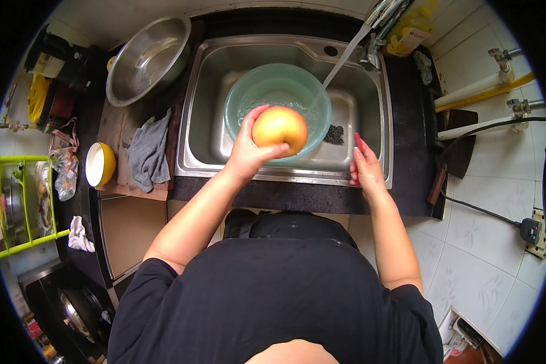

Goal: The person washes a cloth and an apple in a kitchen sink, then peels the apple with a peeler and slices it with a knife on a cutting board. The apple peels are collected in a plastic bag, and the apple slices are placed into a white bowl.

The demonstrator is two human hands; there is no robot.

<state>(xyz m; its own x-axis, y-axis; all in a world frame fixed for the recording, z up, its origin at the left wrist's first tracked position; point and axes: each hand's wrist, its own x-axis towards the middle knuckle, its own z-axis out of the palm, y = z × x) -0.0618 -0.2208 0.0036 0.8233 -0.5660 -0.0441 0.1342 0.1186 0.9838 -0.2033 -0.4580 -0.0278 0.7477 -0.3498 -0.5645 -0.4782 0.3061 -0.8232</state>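
Left hand grips a yellow apple over the green bowl in the sink | right hand loose, fingers spread, at sink edge | tap water runs into bowl | apple seemingly not yet dipped.

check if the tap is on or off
On: a stream of water runs from the tap down into the green bowl in the sink.
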